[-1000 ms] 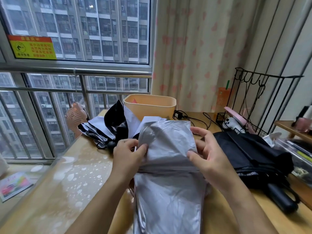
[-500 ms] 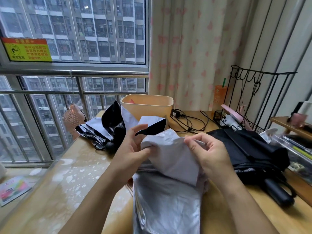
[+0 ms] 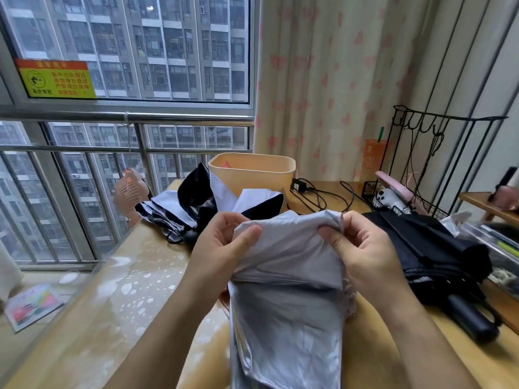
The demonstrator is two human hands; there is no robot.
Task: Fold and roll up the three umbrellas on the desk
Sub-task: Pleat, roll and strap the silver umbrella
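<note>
A silver-grey umbrella (image 3: 286, 304) lies lengthwise on the wooden desk (image 3: 112, 318) in front of me. My left hand (image 3: 222, 248) pinches the left top corner of its cloth between thumb and fingers. My right hand (image 3: 362, 248) grips the right top corner, fingers curled. The cloth is stretched between both hands, above the desk. A black-and-white umbrella (image 3: 196, 209) lies loose at the far left. A black umbrella (image 3: 432, 256) with a black handle lies on the right.
A peach plastic bin (image 3: 252, 172) stands behind the umbrellas. Cables and a charger (image 3: 317, 192) lie at the back. A black wire rack (image 3: 421, 169) stands at the back right, a small pink fan (image 3: 129, 192) at the left edge by the window railing.
The upper cloth panel has been folded down toward me. Both hands have shifted from the flat panel to its top corners and now pull it taut between them.
</note>
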